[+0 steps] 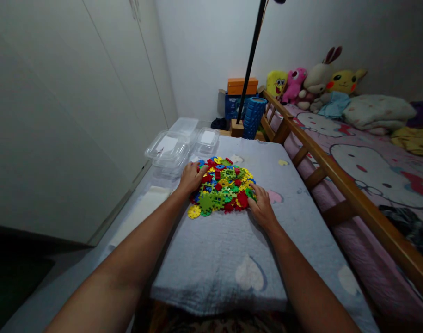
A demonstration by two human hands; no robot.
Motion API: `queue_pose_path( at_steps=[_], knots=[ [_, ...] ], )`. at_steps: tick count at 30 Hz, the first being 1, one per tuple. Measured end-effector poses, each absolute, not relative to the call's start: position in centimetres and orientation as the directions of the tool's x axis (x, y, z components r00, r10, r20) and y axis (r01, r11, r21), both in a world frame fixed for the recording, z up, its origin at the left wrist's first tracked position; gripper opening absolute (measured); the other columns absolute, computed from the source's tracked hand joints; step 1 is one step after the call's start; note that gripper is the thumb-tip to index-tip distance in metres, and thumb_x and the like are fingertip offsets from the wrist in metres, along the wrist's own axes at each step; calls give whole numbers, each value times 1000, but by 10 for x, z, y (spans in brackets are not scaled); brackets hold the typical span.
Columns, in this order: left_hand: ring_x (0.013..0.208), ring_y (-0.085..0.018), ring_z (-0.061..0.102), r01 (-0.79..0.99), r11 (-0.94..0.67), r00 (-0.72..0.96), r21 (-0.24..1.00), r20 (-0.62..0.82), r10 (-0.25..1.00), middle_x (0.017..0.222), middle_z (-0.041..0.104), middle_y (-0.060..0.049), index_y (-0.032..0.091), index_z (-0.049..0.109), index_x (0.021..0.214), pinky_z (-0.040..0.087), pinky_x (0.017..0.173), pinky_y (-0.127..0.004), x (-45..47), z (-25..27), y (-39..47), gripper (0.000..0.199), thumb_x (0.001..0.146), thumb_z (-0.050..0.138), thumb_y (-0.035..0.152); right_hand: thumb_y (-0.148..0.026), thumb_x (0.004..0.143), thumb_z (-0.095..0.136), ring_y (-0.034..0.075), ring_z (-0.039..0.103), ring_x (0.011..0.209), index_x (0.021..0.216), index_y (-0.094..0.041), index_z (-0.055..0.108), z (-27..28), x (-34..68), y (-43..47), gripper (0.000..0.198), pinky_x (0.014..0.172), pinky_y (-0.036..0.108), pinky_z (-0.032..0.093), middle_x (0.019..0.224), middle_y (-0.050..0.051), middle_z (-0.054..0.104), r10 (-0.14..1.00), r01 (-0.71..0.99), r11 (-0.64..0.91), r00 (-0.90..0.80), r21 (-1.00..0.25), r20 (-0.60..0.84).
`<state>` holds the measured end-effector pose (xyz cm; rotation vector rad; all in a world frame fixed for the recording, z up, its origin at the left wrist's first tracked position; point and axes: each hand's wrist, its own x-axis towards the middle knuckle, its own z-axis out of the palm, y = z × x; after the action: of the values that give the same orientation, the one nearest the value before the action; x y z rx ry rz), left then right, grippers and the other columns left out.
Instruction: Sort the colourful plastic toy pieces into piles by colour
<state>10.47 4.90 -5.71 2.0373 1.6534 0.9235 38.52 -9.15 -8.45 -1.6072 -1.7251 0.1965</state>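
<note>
A heap of plastic gear building pieces (223,187) in red, yellow, green and blue lies on the cloth-covered table. My left hand (191,178) rests against the heap's left side, fingers stretched over the edge pieces. On the opposite side, my right hand (263,206) touches the heap with thumb and fingers apart, close to a red gear (242,200). Neither hand visibly grips a piece. A yellow gear (193,212) lies flat at the near left edge of the heap. Some pieces are hidden under others and behind my fingers.
Clear plastic containers with lids (168,148) stand at the table's back left, a smaller container (207,138) beside them. A pale folded cloth (142,212) lies along the left edge. A wooden bed rail (322,166) runs along the right. A black pole (252,55) rises behind the table.
</note>
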Motion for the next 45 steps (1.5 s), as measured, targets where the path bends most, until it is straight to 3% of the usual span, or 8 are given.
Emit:
queue_pose_path(
  at_steps=[7, 10, 16, 20, 25, 29, 34, 45],
  knots=[
    [131, -37, 55, 813, -112, 78, 572, 84, 993, 132, 63, -20, 16, 69, 124, 38, 114, -52, 106, -57, 72, 64, 90, 50, 67, -18, 87, 42, 29, 55, 121, 142, -20, 58, -85, 387, -91, 58, 109, 50, 43, 130, 12, 65, 906, 784, 201, 80, -588, 416],
    [126, -34, 58, 790, -182, 161, 586, 88, 983, 127, 68, -17, 17, 72, 116, 41, 111, -47, 108, -55, 72, 59, 90, 50, 65, -18, 86, 42, 30, 56, 119, 141, -20, 59, -85, 388, -90, 58, 108, 50, 44, 127, 12, 67, 908, 782, 187, 95, -595, 409],
    [106, -30, 67, 583, -320, 330, 747, 142, 933, 102, 76, -12, 17, 74, 98, 51, 98, -41, 114, -46, 59, 50, 93, 48, 60, -19, 85, 42, 29, 59, 118, 138, -19, 60, -84, 386, -91, 56, 107, 49, 46, 126, 13, 68, 910, 782, 168, 110, -600, 399],
    [112, -28, 65, 546, -296, 225, 784, 203, 953, 110, 74, -13, 16, 72, 104, 50, 104, -44, 110, -43, 48, 47, 97, 41, 51, -19, 84, 44, 29, 59, 118, 135, -17, 61, -82, 384, -91, 54, 106, 48, 46, 125, 13, 69, 902, 772, 175, 122, -610, 413],
    [111, -28, 64, 579, -206, 76, 789, 200, 977, 112, 73, -13, 15, 70, 109, 49, 104, -43, 97, -50, 37, 53, 98, 36, 54, -19, 81, 46, 30, 61, 113, 128, -17, 64, -81, 385, -90, 50, 103, 49, 47, 120, 14, 70, 885, 764, 153, 176, -627, 431],
    [113, -28, 65, 579, -180, 1, 795, 221, 975, 117, 73, -12, 16, 70, 112, 47, 104, -40, 91, -59, 29, 52, 97, 38, 55, -16, 77, 48, 31, 62, 104, 116, -15, 68, -79, 388, -91, 45, 98, 48, 48, 109, 15, 72, 852, 816, 80, 243, -573, 464],
    [109, -26, 66, 563, -175, -31, 807, 233, 972, 114, 75, -10, 19, 72, 110, 48, 99, -36, 93, -61, 25, 50, 96, 41, 55, -11, 76, 47, 29, 63, 99, 106, -15, 71, -77, 391, -91, 39, 93, 43, 50, 102, 14, 72, 882, 854, 44, 211, -519, 421],
    [101, -24, 69, 386, -198, -36, 901, 229, 973, 104, 78, -5, 20, 73, 106, 50, 92, -33, 100, -64, 32, 49, 94, 46, 59, -12, 79, 48, 24, 66, 93, 105, -19, 71, -71, 375, -85, 35, 86, 37, 53, 101, 10, 71, 900, 711, 220, 117, -668, 421]
  ],
)
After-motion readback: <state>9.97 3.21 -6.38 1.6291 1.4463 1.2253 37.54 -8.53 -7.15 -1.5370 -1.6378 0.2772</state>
